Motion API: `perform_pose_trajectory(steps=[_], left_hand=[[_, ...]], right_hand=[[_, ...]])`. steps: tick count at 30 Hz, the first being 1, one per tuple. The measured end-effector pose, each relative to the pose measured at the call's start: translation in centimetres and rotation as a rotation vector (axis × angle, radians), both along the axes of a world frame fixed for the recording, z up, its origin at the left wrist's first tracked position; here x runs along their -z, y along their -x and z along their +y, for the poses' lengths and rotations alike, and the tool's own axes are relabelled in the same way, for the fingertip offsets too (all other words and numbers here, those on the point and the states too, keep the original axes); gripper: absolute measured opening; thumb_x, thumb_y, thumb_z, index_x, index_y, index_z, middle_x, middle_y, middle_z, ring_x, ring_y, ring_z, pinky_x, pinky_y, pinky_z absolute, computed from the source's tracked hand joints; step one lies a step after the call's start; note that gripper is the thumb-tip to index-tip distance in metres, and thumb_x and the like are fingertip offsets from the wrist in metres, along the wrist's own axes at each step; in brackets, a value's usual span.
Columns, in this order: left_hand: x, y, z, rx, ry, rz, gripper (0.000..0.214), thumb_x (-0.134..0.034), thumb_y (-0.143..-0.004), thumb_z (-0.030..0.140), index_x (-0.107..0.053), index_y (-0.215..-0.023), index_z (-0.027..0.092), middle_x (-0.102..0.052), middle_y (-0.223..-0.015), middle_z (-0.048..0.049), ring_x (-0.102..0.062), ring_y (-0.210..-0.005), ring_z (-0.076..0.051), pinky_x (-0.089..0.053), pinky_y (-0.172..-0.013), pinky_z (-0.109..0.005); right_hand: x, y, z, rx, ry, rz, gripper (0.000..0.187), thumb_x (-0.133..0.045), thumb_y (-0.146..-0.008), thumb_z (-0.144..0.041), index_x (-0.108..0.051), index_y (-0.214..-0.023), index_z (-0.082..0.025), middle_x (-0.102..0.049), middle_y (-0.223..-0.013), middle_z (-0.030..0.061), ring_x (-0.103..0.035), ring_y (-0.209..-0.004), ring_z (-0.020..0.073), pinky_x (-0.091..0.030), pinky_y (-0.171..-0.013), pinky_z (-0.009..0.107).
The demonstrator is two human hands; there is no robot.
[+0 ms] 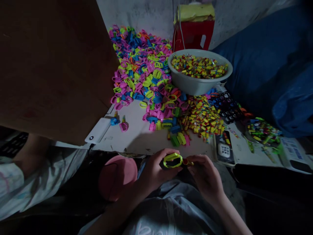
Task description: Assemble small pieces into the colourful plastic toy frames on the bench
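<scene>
My left hand (158, 168) is closed around a yellow-green plastic piece with an oval frame (180, 160), held above my lap at the table's front edge. In the fingertips of my right hand (205, 174) is a small red-and-yellow wrapped roll (187, 162), its end close against the plastic piece. Whether the two touch or fit together I cannot tell. Beyond my hands lies a heap of similar plastic pieces (146, 78) in pink, blue, yellow-green and orange. Beside it is a pile of small yellow-and-red rolls (201, 117).
A grey basin (195, 86) full of wrapped rolls stands behind the pile. A large cardboard box (53, 71) blocks the left side. On the table (129, 140) lie a white power bank (98, 130) and a phone (223, 148). Another person's arm (31, 153) shows at left.
</scene>
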State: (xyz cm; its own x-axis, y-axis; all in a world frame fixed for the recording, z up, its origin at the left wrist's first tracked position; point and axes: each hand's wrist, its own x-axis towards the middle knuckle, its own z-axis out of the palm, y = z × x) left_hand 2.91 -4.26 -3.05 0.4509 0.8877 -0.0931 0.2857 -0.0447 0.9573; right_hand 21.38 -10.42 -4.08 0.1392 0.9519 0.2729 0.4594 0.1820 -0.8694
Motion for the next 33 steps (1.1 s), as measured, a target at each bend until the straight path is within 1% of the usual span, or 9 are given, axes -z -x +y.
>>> perform_pose_trajectory(steps=[4,8,12,15,17,22,26,29,33], left_hand=[[-0.4,0.2,0.2,0.004,-0.041,0.036,0.046,-0.08,-0.072,0.036,-0.067,-0.115,0.027,-0.073,-0.109,-0.0022,-0.069,-0.098,-0.02,-0.051,-0.089,-0.027],[-0.7,0.3,0.3,0.012,-0.095,0.08,0.046,-0.08,-0.071,0.038,-0.069,-0.115,0.027,-0.074,-0.109,-0.0016,-0.068,-0.1,-0.02,-0.051,-0.09,-0.028],[-0.7,0.5,0.4,-0.008,-0.094,0.104,0.049,-0.078,-0.074,0.041,-0.069,-0.119,0.027,-0.075,-0.104,-0.0027,-0.07,-0.092,-0.02,-0.053,-0.085,-0.028],[-0.4,0.7,0.4,0.004,-0.146,0.158,0.048,-0.079,-0.072,0.039,-0.07,-0.118,0.027,-0.075,-0.099,-0.0034,-0.069,-0.089,-0.02,-0.053,-0.081,-0.029],[-0.2,0.8,0.4,0.021,-0.142,0.16,0.048,-0.08,-0.072,0.038,-0.07,-0.118,0.027,-0.075,-0.102,-0.0033,-0.069,-0.09,-0.02,-0.053,-0.082,-0.029],[-0.1,0.8,0.3,0.019,-0.094,0.135,0.051,-0.078,-0.073,0.043,-0.069,-0.119,0.025,-0.074,-0.107,-0.005,-0.069,-0.096,-0.021,-0.053,-0.087,-0.03],[-0.2,0.8,0.2,0.012,-0.016,0.145,0.051,-0.078,-0.072,0.045,-0.07,-0.118,0.023,-0.074,-0.109,-0.0064,-0.069,-0.098,-0.023,-0.052,-0.088,-0.032],[0.4,0.9,0.2,0.038,0.124,0.095,0.052,-0.077,-0.072,0.046,-0.07,-0.117,0.022,-0.074,-0.111,-0.006,-0.069,-0.1,-0.023,-0.053,-0.087,-0.03],[1.9,1.1,0.5,0.073,0.32,0.007,0.058,-0.073,-0.074,0.053,-0.068,-0.117,0.015,-0.075,-0.103,-0.0092,-0.07,-0.093,-0.023,-0.055,-0.078,-0.028]], right_hand=[[-0.3,0.2,0.4,-0.063,-0.07,-0.136,0.017,-0.055,-0.092,-0.022,-0.058,-0.108,-0.026,-0.071,-0.096,0.0063,-0.068,-0.084,0.0179,-0.056,-0.073,0.03],[-0.3,0.2,0.6,-0.075,-0.13,-0.15,0.018,-0.055,-0.091,-0.014,-0.056,-0.104,-0.027,-0.07,-0.097,0.005,-0.067,-0.087,0.0174,-0.053,-0.075,0.03],[-0.2,0.0,0.6,-0.14,-0.109,-0.174,0.018,-0.054,-0.091,-0.012,-0.058,-0.102,-0.026,-0.068,-0.096,0.0047,-0.066,-0.087,0.018,-0.052,-0.077,0.031],[-0.2,0.0,0.4,-0.085,-0.072,-0.125,0.016,-0.053,-0.091,-0.014,-0.057,-0.101,-0.026,-0.067,-0.098,0.0052,-0.066,-0.088,0.0181,-0.051,-0.075,0.031],[-0.3,0.1,0.4,-0.073,-0.074,-0.106,0.017,-0.054,-0.091,-0.012,-0.055,-0.102,-0.026,-0.066,-0.099,0.0049,-0.065,-0.087,0.0172,-0.05,-0.075,0.03],[-0.2,0.6,0.5,-0.167,-0.103,-0.168,0.021,-0.051,-0.092,-0.009,-0.054,-0.103,-0.026,-0.065,-0.098,0.0048,-0.062,-0.088,0.0177,-0.049,-0.078,0.031],[-0.4,0.4,0.6,-0.208,-0.05,-0.277,0.02,-0.046,-0.093,-0.008,-0.053,-0.104,-0.024,-0.066,-0.098,0.0049,-0.06,-0.086,0.0176,-0.048,-0.078,0.031],[-0.8,0.2,0.4,-0.255,0.0,-0.384,0.017,-0.048,-0.093,-0.011,-0.053,-0.104,-0.022,-0.066,-0.094,0.0052,-0.061,-0.085,0.0181,-0.047,-0.077,0.03],[-0.6,1.1,-0.1,-0.327,0.029,-0.561,0.005,-0.055,-0.09,-0.019,-0.054,-0.087,-0.022,-0.064,-0.075,0.001,-0.06,-0.068,0.0167,-0.04,-0.062,0.028]])
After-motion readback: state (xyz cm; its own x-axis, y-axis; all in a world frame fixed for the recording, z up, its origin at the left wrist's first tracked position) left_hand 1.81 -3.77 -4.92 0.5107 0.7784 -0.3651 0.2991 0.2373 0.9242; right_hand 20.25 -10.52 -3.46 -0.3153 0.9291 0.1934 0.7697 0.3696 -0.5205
